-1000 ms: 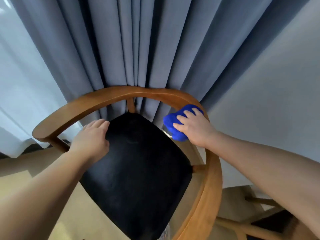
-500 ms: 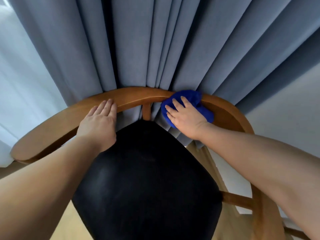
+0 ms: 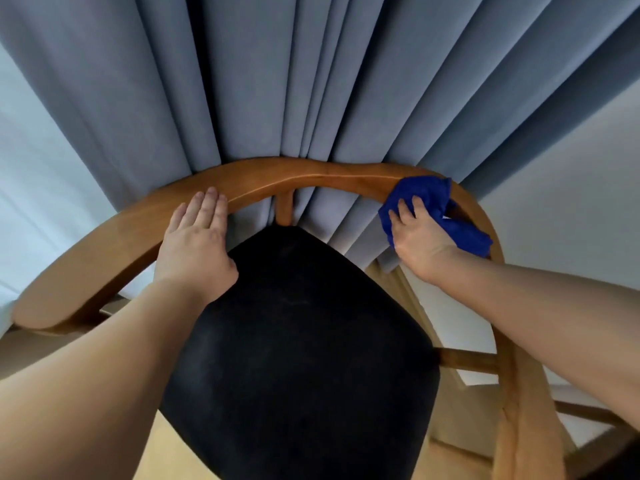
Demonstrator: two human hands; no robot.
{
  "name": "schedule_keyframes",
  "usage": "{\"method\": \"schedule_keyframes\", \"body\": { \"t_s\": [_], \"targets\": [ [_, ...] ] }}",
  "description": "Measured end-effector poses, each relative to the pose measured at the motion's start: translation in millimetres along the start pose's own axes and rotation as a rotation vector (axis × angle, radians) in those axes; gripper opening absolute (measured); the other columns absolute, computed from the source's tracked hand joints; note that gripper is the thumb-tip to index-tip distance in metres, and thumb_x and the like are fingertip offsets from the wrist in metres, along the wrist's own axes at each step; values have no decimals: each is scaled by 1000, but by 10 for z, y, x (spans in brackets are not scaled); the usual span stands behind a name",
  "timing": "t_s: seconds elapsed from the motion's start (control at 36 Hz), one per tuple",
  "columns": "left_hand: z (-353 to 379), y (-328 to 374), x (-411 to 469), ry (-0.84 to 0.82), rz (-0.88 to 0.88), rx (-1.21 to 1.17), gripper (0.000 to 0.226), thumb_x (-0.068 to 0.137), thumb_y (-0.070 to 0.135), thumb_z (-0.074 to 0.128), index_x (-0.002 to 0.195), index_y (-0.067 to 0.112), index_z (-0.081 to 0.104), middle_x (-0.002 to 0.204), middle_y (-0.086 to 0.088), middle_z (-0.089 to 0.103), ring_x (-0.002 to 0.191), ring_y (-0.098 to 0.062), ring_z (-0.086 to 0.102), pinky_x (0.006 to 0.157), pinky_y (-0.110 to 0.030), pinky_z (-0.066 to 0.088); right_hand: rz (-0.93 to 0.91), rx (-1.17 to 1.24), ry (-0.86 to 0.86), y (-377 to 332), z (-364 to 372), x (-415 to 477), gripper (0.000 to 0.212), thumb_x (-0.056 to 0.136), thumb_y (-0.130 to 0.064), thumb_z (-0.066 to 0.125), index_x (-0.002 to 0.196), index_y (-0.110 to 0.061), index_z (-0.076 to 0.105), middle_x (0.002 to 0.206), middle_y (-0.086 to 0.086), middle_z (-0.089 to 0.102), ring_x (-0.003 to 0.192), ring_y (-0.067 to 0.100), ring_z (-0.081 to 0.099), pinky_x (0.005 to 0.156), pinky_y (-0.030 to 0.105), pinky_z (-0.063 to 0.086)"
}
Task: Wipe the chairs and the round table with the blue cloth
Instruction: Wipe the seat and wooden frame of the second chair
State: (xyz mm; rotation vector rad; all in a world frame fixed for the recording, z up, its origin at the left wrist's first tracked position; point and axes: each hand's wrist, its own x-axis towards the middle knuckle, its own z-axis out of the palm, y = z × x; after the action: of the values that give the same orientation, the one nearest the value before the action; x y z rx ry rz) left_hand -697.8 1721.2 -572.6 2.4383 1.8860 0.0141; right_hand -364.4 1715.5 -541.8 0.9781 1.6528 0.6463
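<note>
A wooden chair with a curved back rail (image 3: 304, 176) and a black seat cushion (image 3: 304, 341) fills the view below me. My right hand (image 3: 420, 240) grips a bunched blue cloth (image 3: 429, 202) and presses it on the right bend of the rail. My left hand (image 3: 195, 244) lies flat on the left part of the rail, fingers straight and together. The round table is not in sight.
Grey-blue curtains (image 3: 294, 81) hang right behind the chair back. A sheer white curtain (image 3: 31, 174) is at the left and a pale wall (image 3: 571, 168) at the right. Wooden parts of another piece of furniture (image 3: 588, 417) show at the lower right, over a light wood floor (image 3: 166, 452).
My right hand slid the blue cloth from the middle of the back rail to its right bend. My left hand stayed flat on the rail. The view shifted closer over the chair.
</note>
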Motion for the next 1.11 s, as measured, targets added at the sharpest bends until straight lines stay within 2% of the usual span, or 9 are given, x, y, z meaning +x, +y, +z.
{"method": "schedule_keyframes", "body": {
  "t_s": [0.17, 0.31, 0.39, 0.44, 0.61, 0.75, 0.94, 1.11],
  "targets": [
    [3, -18, -16, 4, 4, -9, 93, 76, 30, 58, 149, 9, 5, 158, -9, 3, 145, -22, 1, 117, -37, 1, 63, 77, -96, -75, 204, -371, 57, 95, -29, 47, 147, -10, 34, 156, 23, 20, 139, 46, 19, 108, 63, 17],
    [10, -10, -52, 31, 1, -22, 91, 74, 28, 60, 149, 7, 11, 157, -11, 9, 144, -24, 6, 117, -39, 5, 97, 127, -178, -203, 321, -615, 52, 91, -24, 47, 140, -10, 44, 148, 23, 34, 133, 45, 29, 104, 62, 23],
    [-3, 18, -80, 42, -16, -35, 91, 73, 27, 59, 149, 7, 13, 157, -12, 10, 144, -25, 7, 117, -39, 4, 88, 129, -148, -206, 321, -679, 44, 86, -22, 51, 128, -11, 56, 133, 19, 49, 121, 42, 40, 100, 58, 29],
    [-17, 23, -84, 39, -23, -28, 91, 74, 28, 59, 149, 8, 12, 157, -11, 8, 145, -24, 6, 117, -39, 3, 67, 134, -90, -160, 303, -661, 43, 84, -22, 52, 125, -10, 57, 128, 17, 53, 117, 40, 44, 99, 56, 31],
    [15, 86, -46, 32, -64, 15, 96, 73, 37, 59, 149, 7, 9, 157, -11, 6, 145, -24, 3, 117, -39, 1, 36, 123, 181, 129, 86, -313, 51, 88, -27, 53, 135, -9, 49, 140, 17, 46, 126, 40, 39, 101, 56, 31],
    [39, 97, -32, 42, -78, 30, 97, 71, 37, 59, 149, 6, 10, 157, -12, 8, 144, -25, 4, 116, -40, 1, 28, 126, 298, 191, -302, 207, 58, 92, -30, 52, 145, -11, 37, 154, 15, 30, 138, 40, 27, 108, 57, 22],
    [82, 84, 24, 66, -79, 27, 96, 69, 35, 60, 148, 5, 14, 156, -12, 13, 144, -26, 9, 116, -39, 4, 72, 80, 171, 108, -269, 306, 70, 92, -35, 55, 151, -14, 24, 161, 12, 8, 145, 40, 6, 112, 62, 7],
    [78, 72, 12, 58, -60, 29, 96, 68, 31, 60, 148, 4, 16, 156, -14, 14, 143, -27, 9, 115, -39, 3, 85, 101, -5, 49, -60, 30, 75, 88, -44, 59, 150, -15, 27, 160, 17, 8, 144, 45, 6, 111, 65, 6]
  ]
}}
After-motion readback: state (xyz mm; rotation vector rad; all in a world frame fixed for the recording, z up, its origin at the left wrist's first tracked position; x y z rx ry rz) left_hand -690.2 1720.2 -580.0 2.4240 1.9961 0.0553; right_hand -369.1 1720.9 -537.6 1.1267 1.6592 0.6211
